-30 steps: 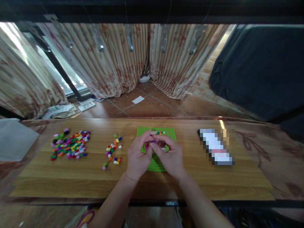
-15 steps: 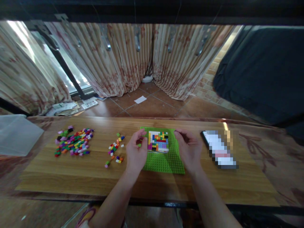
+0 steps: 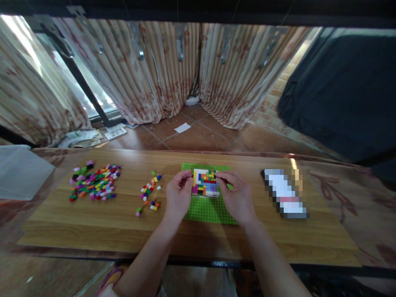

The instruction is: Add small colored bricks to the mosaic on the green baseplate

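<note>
A flat, many-coloured block of toy building bricks [image 3: 206,183] sits on a green studded baseplate [image 3: 213,212]. My left hand [image 3: 178,196] is curled at the block's left side, its thumb and forefinger tips at that edge. From the right, my right hand [image 3: 237,196] reaches over the baseplate. Its thumb and forefinger come together at the block's upper right corner, in a pinch. Anything between those fingertips is too small or hidden to make out. The palms and the other fingers of both hands are partly turned out of sight.
To the left lie a small scatter of loose bricks [image 3: 148,189] and a larger brick pile [image 3: 95,183]. A pixelated phone-like device [image 3: 286,194] rests on the wooden tabletop [image 3: 123,231] at right. A translucent container [image 3: 23,171] stands at the far left edge.
My right hand has moved left, from the baseplate's right side to the brick block's upper right corner. My left hand stays beside the block. The view has shifted slightly.
</note>
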`<state>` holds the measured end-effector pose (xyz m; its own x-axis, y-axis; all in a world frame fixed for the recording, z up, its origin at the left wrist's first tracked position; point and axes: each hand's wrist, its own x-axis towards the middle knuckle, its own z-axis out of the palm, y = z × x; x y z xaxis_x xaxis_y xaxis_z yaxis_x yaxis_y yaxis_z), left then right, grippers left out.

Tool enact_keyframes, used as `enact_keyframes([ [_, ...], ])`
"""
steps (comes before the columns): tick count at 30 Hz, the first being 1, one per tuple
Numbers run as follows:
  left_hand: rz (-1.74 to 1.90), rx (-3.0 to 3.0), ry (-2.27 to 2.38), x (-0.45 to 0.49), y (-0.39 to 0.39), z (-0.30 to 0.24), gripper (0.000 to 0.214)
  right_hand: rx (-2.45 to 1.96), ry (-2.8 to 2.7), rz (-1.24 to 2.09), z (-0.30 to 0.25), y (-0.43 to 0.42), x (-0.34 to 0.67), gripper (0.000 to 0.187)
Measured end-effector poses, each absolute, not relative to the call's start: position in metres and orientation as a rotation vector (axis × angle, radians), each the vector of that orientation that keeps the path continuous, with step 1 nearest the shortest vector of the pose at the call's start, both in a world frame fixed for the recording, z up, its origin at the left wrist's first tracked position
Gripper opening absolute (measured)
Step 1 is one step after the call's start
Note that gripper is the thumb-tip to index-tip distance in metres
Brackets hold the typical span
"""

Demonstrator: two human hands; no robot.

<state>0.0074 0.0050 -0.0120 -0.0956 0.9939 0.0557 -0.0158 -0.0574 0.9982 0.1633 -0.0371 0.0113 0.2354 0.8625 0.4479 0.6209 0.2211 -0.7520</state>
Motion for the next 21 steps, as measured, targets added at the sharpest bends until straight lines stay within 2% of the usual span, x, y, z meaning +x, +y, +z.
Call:
enact_keyframes([
  [11,1.317,1.125,1.219,0.0086,0.0033,-0.0100,0.021,-1.521,-1.678,0.154,0.0071,-0.0354,0.1596,0.021],
  [21,1.304,1.104,1.212,0.0083,0.0029,-0.0088,0.020,-1.520,-1.479,0.280,0.0057,-0.0355,0.1643,0.016],
])
